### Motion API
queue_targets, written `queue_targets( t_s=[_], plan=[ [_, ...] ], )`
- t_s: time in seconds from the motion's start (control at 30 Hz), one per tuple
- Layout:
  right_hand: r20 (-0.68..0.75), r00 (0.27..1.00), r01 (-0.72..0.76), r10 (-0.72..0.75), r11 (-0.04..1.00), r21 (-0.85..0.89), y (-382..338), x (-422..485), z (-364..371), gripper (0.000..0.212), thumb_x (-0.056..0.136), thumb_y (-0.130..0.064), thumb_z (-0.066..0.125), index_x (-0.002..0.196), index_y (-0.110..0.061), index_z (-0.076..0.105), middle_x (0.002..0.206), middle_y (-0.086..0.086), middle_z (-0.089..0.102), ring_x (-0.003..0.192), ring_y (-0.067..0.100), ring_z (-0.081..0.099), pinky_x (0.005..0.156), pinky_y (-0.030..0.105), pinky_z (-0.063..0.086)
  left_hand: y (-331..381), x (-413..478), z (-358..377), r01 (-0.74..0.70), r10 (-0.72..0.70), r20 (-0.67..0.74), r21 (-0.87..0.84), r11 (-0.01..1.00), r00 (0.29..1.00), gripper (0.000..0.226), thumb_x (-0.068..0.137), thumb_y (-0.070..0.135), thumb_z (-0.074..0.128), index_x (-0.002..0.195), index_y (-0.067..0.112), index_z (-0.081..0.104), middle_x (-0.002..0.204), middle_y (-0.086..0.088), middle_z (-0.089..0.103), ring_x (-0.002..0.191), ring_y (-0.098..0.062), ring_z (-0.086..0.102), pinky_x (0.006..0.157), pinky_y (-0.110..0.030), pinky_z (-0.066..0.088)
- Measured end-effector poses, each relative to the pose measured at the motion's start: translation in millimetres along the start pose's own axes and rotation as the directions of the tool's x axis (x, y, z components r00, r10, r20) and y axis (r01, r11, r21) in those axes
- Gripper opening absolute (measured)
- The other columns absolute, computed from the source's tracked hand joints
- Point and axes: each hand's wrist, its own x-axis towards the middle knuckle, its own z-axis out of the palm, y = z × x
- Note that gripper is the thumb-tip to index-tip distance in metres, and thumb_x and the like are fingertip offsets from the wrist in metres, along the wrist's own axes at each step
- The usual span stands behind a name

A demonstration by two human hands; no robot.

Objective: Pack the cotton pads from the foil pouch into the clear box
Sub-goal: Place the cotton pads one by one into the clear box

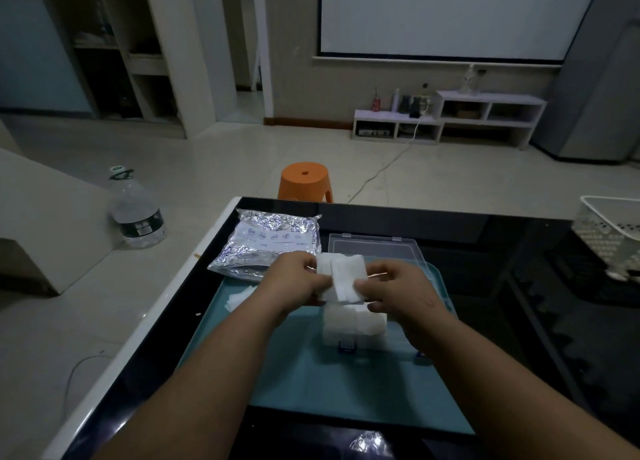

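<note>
While working over the tray (301,383), treat the pouch (266,241) as light, crinkly and slippery; lies flat at the tray's far left corner, with its open end hard to make out. Expect the box (401,335) to be stiff, light and ready to slide (lid thrown back behind it), so load it gently. Holds a white block (356,324) of packed sheets already, seemingly rising above the wall, though hard to confirm in this dim light with the near rim blurred. Handle the pads (343,276) as soft, near weightless and quick to fan apart: pinch the small stack at both short sides. Gripped that way now, just above the box, by the left hand (298,279) and the right hand (394,286), fingers curled on one end each. Cannot count the sheets, nor see the fingertips underneath. Note one loose pad (239,298) at the tray's left, pale and smeared.
</note>
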Motion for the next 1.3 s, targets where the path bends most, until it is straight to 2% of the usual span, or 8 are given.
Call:
queue_targets(
  t_s=[0.23,0.37,0.53,0.73,0.93,1.03,1.17,1.3],
  plan=[
    [-0.126,0.992,-0.003,0.001,1.000,-0.020,5.3,5.4,-2.2,0.011,0.083,-0.007,0.070,0.092,-0.006,0.064,0.093,0.015,0.068,0.082,0.026,0.066,0.073,0.039,0.058,9.0,-1.4,22.3,0.021,0.000,0.128,-0.164,0.986,0.992,0.024,0.087,-0.012,0.050,0.092,0.006,0.065,0.089,-0.017,0.068,0.081,-0.029,0.068,0.069,-0.036,0.060],
    [-0.124,0.992,-0.034,0.026,0.998,-0.060,4.5,6.7,-4.5,0.020,0.083,-0.013,0.071,0.097,-0.012,0.057,0.097,0.009,0.064,0.086,0.026,0.065,0.077,0.041,0.058,12.4,-3.3,25.5,0.142,-0.086,0.163,-0.371,0.918,0.983,0.011,0.092,0.003,0.052,0.099,0.000,0.061,0.089,-0.020,0.067,0.076,-0.027,0.067,0.069,-0.038,0.059],
    [-0.076,0.996,-0.048,0.047,0.999,-0.013,-2.2,5.4,-1.1,0.023,0.084,-0.015,0.067,0.101,-0.016,0.051,0.101,0.009,0.059,0.083,0.020,0.058,0.063,0.029,0.048,6.1,2.2,23.4,0.095,-0.076,0.074,-0.294,0.951,0.994,0.015,0.089,0.010,0.064,0.100,0.000,0.065,0.094,-0.022,0.068,0.079,-0.028,0.064,0.065,-0.033,0.058],
    [-0.013,0.990,-0.138,0.143,0.973,0.185,-5.4,2.9,2.9,0.032,0.086,-0.001,0.062,0.111,-0.012,0.046,0.099,0.019,0.062,0.086,0.028,0.064,0.082,0.043,0.055,6.0,3.4,31.0,0.081,-0.061,0.063,-0.420,0.904,0.996,0.009,0.089,0.016,0.062,0.093,0.009,0.067,0.084,-0.008,0.069,0.075,-0.019,0.062,0.074,-0.033,0.044],
    [0.111,0.984,-0.170,0.137,0.904,0.392,-10.9,1.3,7.0,0.027,0.087,0.007,0.061,0.101,-0.011,0.046,0.104,0.022,0.062,0.084,0.030,0.068,0.066,0.034,0.059,5.3,3.6,40.7,0.277,-0.062,0.287,-0.812,0.514,0.956,0.083,0.072,0.066,0.054,0.123,0.000,0.056,0.109,-0.023,0.062,0.097,-0.035,0.062,0.084,-0.046,0.052],
    [0.144,0.981,-0.175,0.127,0.900,0.399,-8.2,3.3,11.3,0.027,0.086,0.006,0.064,0.091,-0.013,0.046,0.106,0.021,0.065,0.082,0.029,0.069,0.061,0.032,0.055,3.1,0.4,41.4,0.304,-0.047,0.318,-0.838,0.454,0.947,0.078,0.074,0.060,0.056,0.117,-0.005,0.058,0.110,-0.024,0.062,0.103,-0.036,0.060,0.092,-0.048,0.049],
    [0.082,0.987,-0.138,0.134,0.990,0.041,-8.0,2.9,6.6,0.030,0.084,-0.012,0.068,0.101,-0.015,0.043,0.090,0.013,0.066,0.064,0.019,0.058,0.053,0.028,0.045,0.0,3.3,43.2,0.230,-0.093,0.212,-0.842,0.488,0.973,0.059,0.077,0.015,0.061,0.131,-0.005,0.049,0.113,-0.024,0.063,0.098,-0.031,0.064,0.079,-0.039,0.056],
    [-0.049,0.988,0.115,-0.146,0.911,-0.396,-8.8,8.8,-2.0,0.022,0.083,-0.019,0.065,0.096,-0.022,0.047,0.087,0.000,0.056,0.074,0.013,0.052,0.068,0.033,0.048,-2.7,7.3,42.1,0.188,-0.098,0.160,-0.835,0.518,0.982,0.042,0.087,-0.007,0.047,0.120,0.017,0.051,0.095,-0.019,0.065,0.076,-0.028,0.069,0.064,-0.038,0.058]
  ],
)
